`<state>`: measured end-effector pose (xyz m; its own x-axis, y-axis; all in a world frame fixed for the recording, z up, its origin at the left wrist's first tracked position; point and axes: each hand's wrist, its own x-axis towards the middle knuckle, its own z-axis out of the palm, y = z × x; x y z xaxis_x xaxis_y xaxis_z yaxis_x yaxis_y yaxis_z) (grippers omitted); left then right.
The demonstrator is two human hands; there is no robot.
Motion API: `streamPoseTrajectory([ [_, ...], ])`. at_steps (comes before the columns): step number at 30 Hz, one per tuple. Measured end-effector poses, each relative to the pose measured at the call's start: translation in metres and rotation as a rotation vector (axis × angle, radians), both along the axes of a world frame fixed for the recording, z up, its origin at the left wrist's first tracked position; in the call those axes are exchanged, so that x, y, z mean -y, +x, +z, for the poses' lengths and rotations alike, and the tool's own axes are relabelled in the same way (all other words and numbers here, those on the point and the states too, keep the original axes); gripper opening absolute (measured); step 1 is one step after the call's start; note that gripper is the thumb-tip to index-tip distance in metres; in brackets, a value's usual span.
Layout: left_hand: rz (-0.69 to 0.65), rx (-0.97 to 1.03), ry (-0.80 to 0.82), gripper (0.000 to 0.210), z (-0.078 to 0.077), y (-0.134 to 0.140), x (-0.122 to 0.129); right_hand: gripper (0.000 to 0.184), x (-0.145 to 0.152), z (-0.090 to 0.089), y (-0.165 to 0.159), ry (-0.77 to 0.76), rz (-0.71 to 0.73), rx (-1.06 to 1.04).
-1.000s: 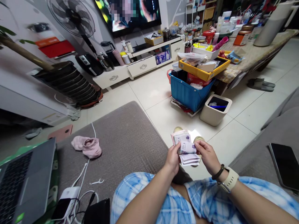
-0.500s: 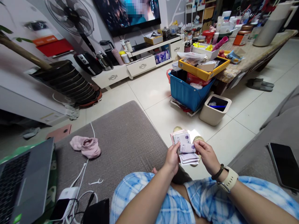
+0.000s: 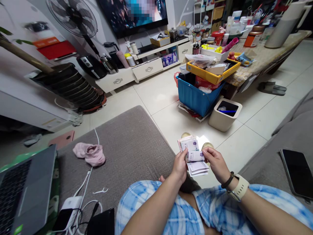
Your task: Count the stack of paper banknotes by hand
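Note:
A stack of banknotes (image 3: 189,144), mostly purple with some pink and green edges, is held above the lap. My left hand (image 3: 180,165) grips the stack at its left side, thumb on top. Several folded-over notes hang below that thumb. Between thumb and fingers, my right hand (image 3: 216,163) pinches the right end of one purple banknote (image 3: 196,156). That note spans the gap between both hands. A bracelet and a pale watch (image 3: 240,188) are on the right wrist. The left fingers under the stack are hidden.
To the left, a grey ottoman (image 3: 127,140) bears pink socks (image 3: 91,154), white cables, a power strip (image 3: 69,209) and a laptop (image 3: 36,192). A beige bin (image 3: 223,117) and blue box (image 3: 195,98) stand ahead on the tiles. A phone (image 3: 298,173) lies at right.
The folded notes at the bottom have swung slightly lower, and the pinched banknote has shifted a little. Both hands keep nearly the same place and hold.

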<state>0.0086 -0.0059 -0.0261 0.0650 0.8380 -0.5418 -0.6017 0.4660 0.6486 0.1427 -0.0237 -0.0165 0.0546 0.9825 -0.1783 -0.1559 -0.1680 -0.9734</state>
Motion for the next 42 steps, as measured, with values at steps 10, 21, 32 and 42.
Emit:
streamPoseTrajectory([
  [10, -0.007, -0.006, 0.002, 0.025, 0.003, -0.001, 0.001, 0.028, 0.000, -0.005, 0.000, 0.010, 0.031, 0.007],
  [21, -0.040, 0.006, 0.039, 0.032, -0.001, -0.002, 0.001, 0.029, 0.001, -0.002, 0.000, 0.012, 0.066, -0.021],
  [32, -0.057, 0.004, 0.036, 0.034, -0.003, -0.002, 0.003, 0.031, -0.001, -0.009, -0.001, -0.022, -0.098, -0.061],
  [42, -0.085, -0.004, 0.033, 0.038, -0.007, -0.003, 0.003, 0.031, -0.002, -0.012, 0.001, -0.038, -0.068, 0.050],
])
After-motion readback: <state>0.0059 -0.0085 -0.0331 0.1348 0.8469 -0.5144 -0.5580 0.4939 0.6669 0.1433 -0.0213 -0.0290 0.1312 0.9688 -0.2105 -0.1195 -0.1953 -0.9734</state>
